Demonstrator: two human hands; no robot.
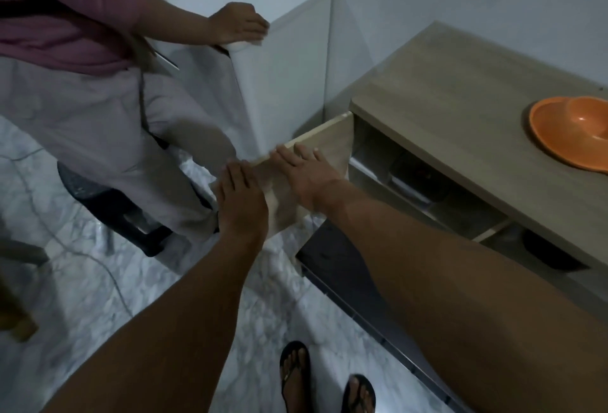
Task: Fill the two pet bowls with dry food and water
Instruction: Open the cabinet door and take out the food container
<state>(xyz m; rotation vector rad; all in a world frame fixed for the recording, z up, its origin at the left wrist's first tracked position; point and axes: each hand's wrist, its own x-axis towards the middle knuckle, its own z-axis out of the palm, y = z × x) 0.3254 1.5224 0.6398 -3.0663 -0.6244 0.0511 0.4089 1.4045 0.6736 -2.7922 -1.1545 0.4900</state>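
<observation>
While both lie flat against the open cabinet door (335,142), left hand (241,202) and right hand (304,172) released, fingers straight, grasping nothing; orange pet bowl (572,134) on worktop (444,83), well apart

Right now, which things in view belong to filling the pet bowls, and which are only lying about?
For the job: orange pet bowl on the cabinet top; open cabinet door, touched by left hand and right hand, probably.
Lying about: white appliance; black stool; second person.
</observation>
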